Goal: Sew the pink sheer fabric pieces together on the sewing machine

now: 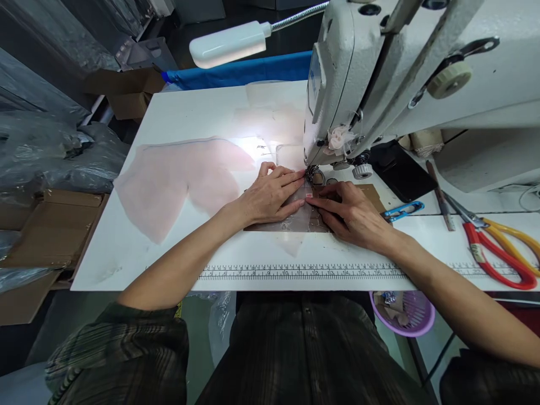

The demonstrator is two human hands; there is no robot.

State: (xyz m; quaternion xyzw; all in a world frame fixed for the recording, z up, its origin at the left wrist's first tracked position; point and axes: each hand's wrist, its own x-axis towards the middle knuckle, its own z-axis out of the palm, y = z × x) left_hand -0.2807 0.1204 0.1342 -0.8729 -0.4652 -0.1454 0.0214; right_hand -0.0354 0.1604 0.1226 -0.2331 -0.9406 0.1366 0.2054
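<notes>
A sheer pale fabric piece (pixel 295 221) lies over the brown machine plate, under the needle area of a white sewing machine (pixel 331 95). My left hand (pixel 274 194) rests flat on this fabric, its fingers spread and pointing at the presser foot (pixel 312 173). On the other side, my right hand (pixel 348 211) pinches the fabric's right edge between thumb and forefinger, just in front of the foot. The fingertips of both hands are almost touching. A larger sheer pink fabric piece (pixel 169 174) is spread on the white table to the left.
A ruler strip (pixel 295 272) runs along the table's front edge. Blue thread snips (pixel 403 211), a black phone (pixel 400 169) and red-and-yellow scissors (pixel 498 253) lie at right. A lamp (pixel 230 44) hangs above. Below stands a purple basket (pixel 422 320); cardboard boxes (pixel 54 230) are at left.
</notes>
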